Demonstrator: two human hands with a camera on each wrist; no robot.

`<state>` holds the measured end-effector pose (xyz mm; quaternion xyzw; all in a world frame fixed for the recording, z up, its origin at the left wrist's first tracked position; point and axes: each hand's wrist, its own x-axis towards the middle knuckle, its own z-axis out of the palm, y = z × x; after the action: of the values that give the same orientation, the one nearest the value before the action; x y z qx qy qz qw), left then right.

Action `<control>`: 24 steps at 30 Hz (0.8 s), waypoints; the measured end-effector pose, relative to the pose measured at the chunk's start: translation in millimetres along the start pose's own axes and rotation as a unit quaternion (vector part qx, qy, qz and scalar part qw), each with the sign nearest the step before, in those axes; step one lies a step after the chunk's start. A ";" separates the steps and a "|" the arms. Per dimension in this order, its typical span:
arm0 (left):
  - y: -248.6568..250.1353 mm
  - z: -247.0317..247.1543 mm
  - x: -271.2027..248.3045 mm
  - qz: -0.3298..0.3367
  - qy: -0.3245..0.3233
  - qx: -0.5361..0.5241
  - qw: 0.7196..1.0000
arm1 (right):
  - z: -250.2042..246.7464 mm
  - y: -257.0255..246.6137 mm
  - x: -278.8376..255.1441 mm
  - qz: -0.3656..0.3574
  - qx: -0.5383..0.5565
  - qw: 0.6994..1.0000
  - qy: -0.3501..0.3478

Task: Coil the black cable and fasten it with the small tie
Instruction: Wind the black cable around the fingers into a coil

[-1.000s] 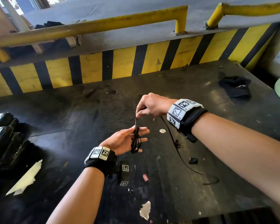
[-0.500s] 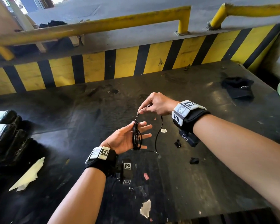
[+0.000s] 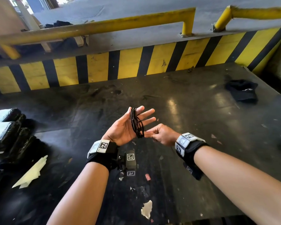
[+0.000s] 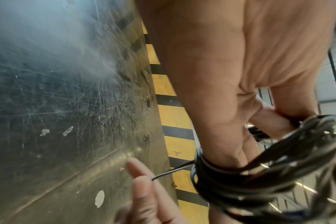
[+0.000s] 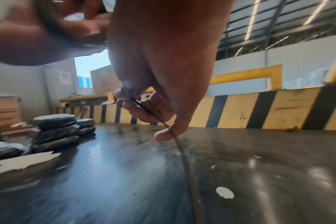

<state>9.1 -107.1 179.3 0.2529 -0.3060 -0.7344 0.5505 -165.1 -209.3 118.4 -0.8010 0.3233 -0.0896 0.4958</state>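
Observation:
The black cable (image 3: 137,123) is wound in several loops round the straight, spread fingers of my left hand (image 3: 128,125), held palm up above the dark table (image 3: 193,120). Just right of the coil's lower end, my right hand (image 3: 150,134) pinches the cable's loose strand. In the left wrist view the coil (image 4: 259,178) wraps the fingers and a short strand (image 4: 173,170) runs to my right hand's fingertips (image 4: 142,186). In the right wrist view, thumb and fingers (image 5: 140,106) pinch the cable (image 5: 186,163), which trails down blurred. I cannot make out a tie.
A yellow-and-black striped barrier (image 3: 128,65) bounds the table's far side. Black wrapped packages (image 3: 8,127) are stacked at the left, with a pale paper scrap (image 3: 29,174) beside them. A black cap (image 3: 242,91) lies far right. Small scraps (image 3: 147,208) litter the near table.
My right hand has swung from above the coil down to its lower right, winding on more cable. The loose tail on the table has been taken up. My left hand has risen.

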 end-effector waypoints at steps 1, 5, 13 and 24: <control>-0.2 -2.5 3.3 0.010 0.009 -0.001 1.000 | 8.5 0.4 -4.8 0.000 -0.012 1.000 -0.001; -1.3 -18.3 15.4 0.043 0.101 0.011 0.994 | 26.2 -12.1 -12.7 0.009 -0.117 0.992 -0.043; -16.2 -52.4 12.5 0.018 0.254 0.115 0.960 | -1.9 -53.9 -19.9 0.007 -0.300 0.953 -0.047; -29.8 -46.8 0.2 -0.152 0.162 0.156 0.962 | -62.7 -110.0 1.6 -0.067 -0.409 0.909 0.038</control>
<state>22.6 -109.2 125.5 0.4950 -0.2815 -0.7015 0.4284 -145.7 -223.5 242.7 -0.9493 0.2959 -0.0129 0.1053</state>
